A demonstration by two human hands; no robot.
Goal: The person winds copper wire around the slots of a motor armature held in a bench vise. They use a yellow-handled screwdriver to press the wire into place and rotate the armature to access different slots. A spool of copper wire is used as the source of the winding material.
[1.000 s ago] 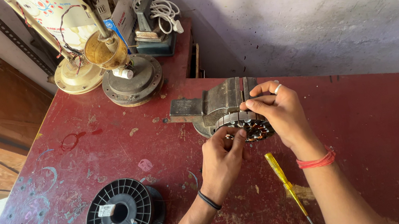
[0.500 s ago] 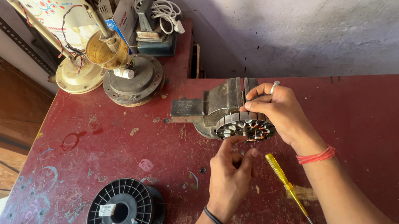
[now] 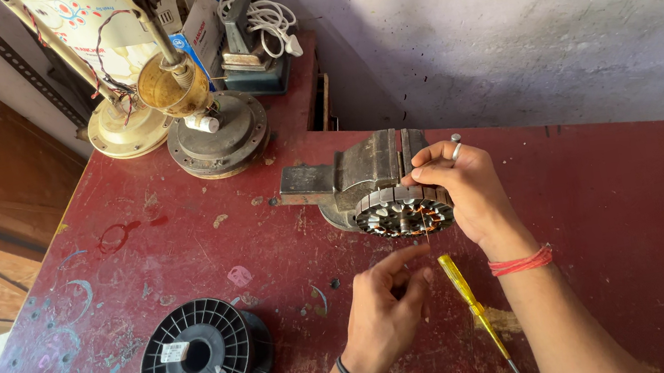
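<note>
Open tabletop (image 3: 628,197) right of vise (image 3: 369,174)

Bright daylight, soft shadows, sharp focus

The counter (image 3: 182,225) is dark red, scuffed with pale blotches, and on it the stator (image 3: 403,215) shows grey steel teeth with copper-orange windings. Just below the stator lies a yellow-handled screwdriver (image 3: 469,301), and well to its lower left a black ribbed spool (image 3: 201,361) bearing white labels. Above-left of the stator stand a cream lamp base (image 3: 121,129) and a rusty grey motor housing (image 3: 223,137); the wall (image 3: 542,18) behind is mottled greyish white.
</note>
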